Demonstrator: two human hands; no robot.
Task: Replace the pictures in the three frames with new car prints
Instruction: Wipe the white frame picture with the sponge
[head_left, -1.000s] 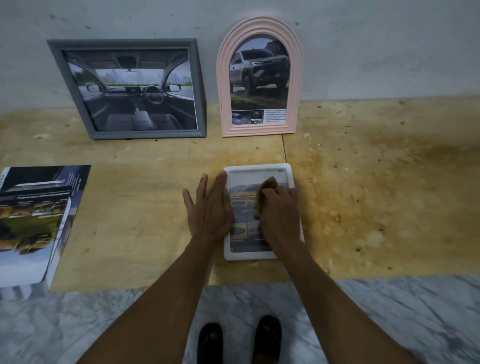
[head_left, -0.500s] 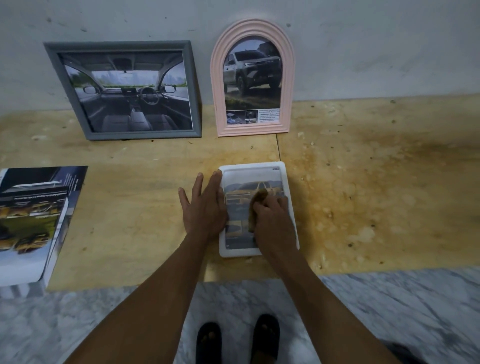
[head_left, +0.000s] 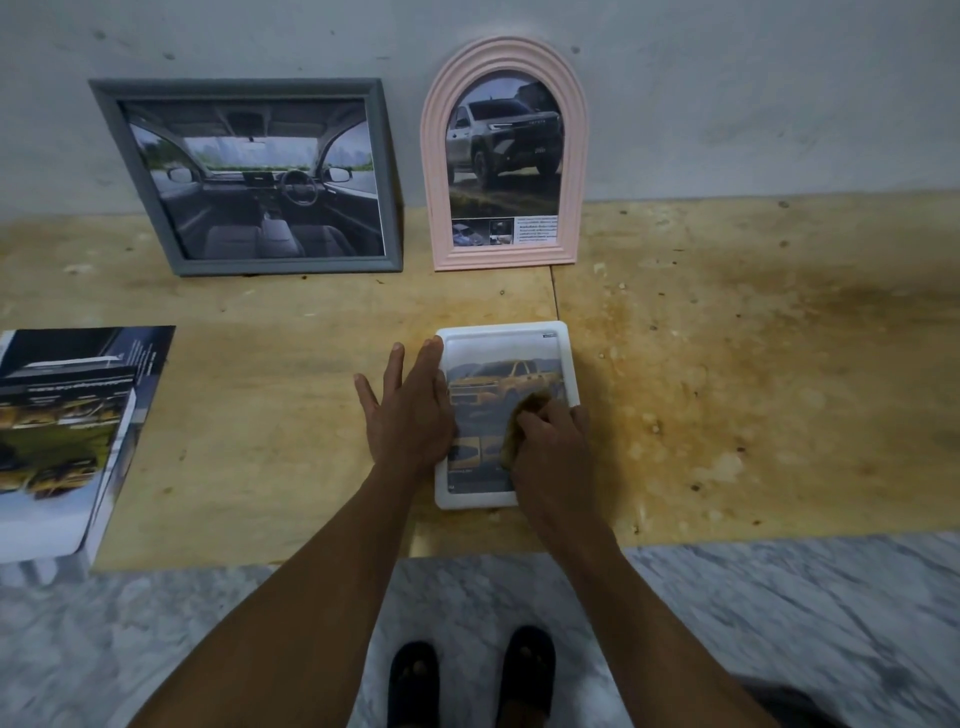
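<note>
**A:** Head view — where does the work sit?

**B:** I see the white frame (head_left: 563, 358) lying flat on the plywood table (head_left: 753, 389), glass up, directly ahead of me, its long axis running away from me toward the wall. A print of a yellow pickup is already under the glass.

**A:** And the hands?

**B:** My left hand (head_left: 410, 415) lies flat, fingers straight, pressing the frame's left edge to pin it. My right hand (head_left: 550, 441) is curled round a small brownish cloth (head_left: 524, 415) held against the lower right of the glass. I judge this a wiping step. The right hand is the nearer to the uncleaned upper glass, which lies straight ahead of it along the long axis.

**A:** The other two frames?

**B:** The grey frame (head_left: 130, 171), holding a car-interior print, and the arched pink frame (head_left: 434, 156), holding a dark pickup print, lean against the wall beyond — both apparently done. A stack of car brochures (head_left: 67, 441) lies at the table's left edge, well apart from the hands.

**A:** Any legible writing?

**B:** None I can read: a caption block at the foot of the pink frame's print and lines on the brochures are too small.
</note>
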